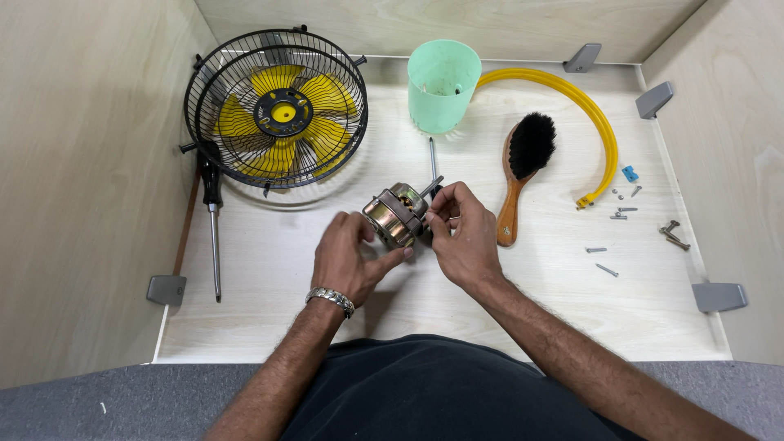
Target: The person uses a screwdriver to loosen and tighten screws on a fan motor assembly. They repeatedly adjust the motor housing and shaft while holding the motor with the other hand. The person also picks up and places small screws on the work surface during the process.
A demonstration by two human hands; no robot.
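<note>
Over middle of wood table [531,310], small fan motor [398,214] up off the top, between both hands. Left hand [347,260] wrapped round motor's near side, gripping it. Right hand [461,237] just beside on the right — fingertips pinching the shaft end. Looks partway thru: motor already out of fan cage [275,109], yellow blades inside. Screws [621,214] loose at right, yellow ring [584,106] off. Screwdriver [213,229], brush [523,175], green cup [442,84] lying untouched — motor itself not yet opened, prob more left.

Small fan motor [398,214], gripped by left hand [349,257] and right hand [463,237]; fan cage [276,108], wooden brush [523,171], green cup [443,84] nearby.
</note>
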